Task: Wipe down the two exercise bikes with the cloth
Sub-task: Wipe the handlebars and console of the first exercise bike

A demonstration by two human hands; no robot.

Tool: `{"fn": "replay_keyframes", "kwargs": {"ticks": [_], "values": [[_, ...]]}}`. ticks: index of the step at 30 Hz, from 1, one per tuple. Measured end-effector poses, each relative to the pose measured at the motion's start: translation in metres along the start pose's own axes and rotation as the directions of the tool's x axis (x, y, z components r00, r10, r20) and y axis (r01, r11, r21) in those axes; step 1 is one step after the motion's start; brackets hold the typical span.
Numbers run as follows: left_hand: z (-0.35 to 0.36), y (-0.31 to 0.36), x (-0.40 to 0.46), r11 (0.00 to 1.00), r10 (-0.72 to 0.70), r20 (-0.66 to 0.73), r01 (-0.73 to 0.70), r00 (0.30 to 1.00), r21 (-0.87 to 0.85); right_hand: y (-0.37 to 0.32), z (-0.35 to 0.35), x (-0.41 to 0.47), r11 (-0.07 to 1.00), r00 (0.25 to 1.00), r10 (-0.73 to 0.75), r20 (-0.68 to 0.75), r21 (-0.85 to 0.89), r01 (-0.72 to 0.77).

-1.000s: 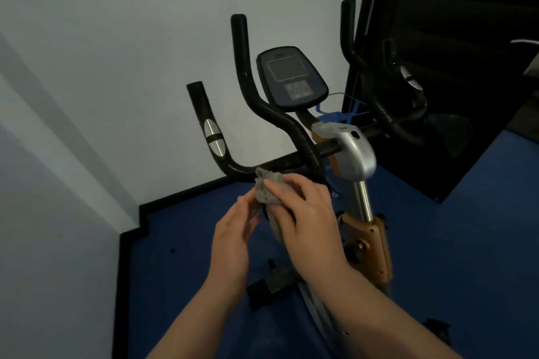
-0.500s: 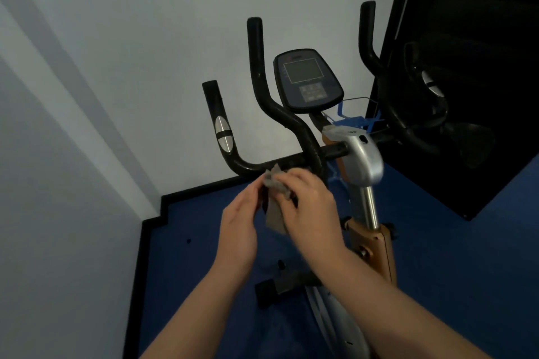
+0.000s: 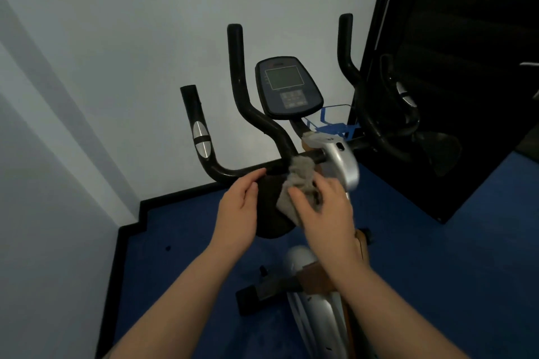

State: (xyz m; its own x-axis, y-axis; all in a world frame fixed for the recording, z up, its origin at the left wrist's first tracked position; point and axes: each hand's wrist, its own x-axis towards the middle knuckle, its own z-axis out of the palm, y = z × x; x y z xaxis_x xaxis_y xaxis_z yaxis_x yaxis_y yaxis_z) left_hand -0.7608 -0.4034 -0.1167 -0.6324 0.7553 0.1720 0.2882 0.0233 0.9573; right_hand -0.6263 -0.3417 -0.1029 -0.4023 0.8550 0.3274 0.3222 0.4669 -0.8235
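Right hand (image 3: 323, 207) has its fingers curled round a bunched grey cloth (image 3: 300, 181) and presses the top of the wad against the black handlebar (image 3: 248, 169), just where the crossbar meets the silver stem housing (image 3: 342, 160). Beside it, the left hand (image 3: 240, 213) is relaxed and holds nothing, its fingertips touching the crossbar, with a dark rounded shape (image 3: 269, 213) between the two hands that I cannot identify. Above and beyond the right hand sits the console (image 3: 287, 87), with the upright grips rising on either side of it. By my reckoning the job is near its start: only this stretch of bar is under the cloth, and nothing shows which parts are already wiped. Console, grips, stem and frame (image 3: 315, 315) below the wrists look still to do. I see only one bike here; to the right there is only a dark panel (image 3: 466, 38).
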Motion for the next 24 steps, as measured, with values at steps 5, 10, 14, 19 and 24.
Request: {"fn": "replay_keyframes", "kwargs": {"ticks": [5,10,14,19,24], "values": [[0.001,-0.006,-0.002,1.000,0.022,-0.027,-0.022,0.999,0.017,0.004,-0.001,0.011,0.998,1.000,0.004,0.019,0.056,-0.006],[0.001,-0.007,-0.002,1.000,0.018,-0.037,-0.018,0.999,0.014,0.002,0.004,-0.001,0.997,0.999,0.038,-0.039,0.064,-0.036],[0.001,-0.007,-0.003,0.998,0.038,-0.033,-0.037,0.999,0.043,0.008,0.004,-0.007,0.996,0.997,0.053,-0.063,0.079,-0.048],[0.003,-0.001,-0.003,0.999,0.033,-0.061,-0.034,0.998,-0.023,-0.004,0.014,0.020,0.998,0.999,0.029,-0.022,0.058,-0.028],[0.001,0.000,-0.008,0.988,-0.026,-0.032,0.021,0.999,-0.151,0.017,0.004,-0.010,0.996,0.997,0.051,-0.059,0.078,-0.046]]}}
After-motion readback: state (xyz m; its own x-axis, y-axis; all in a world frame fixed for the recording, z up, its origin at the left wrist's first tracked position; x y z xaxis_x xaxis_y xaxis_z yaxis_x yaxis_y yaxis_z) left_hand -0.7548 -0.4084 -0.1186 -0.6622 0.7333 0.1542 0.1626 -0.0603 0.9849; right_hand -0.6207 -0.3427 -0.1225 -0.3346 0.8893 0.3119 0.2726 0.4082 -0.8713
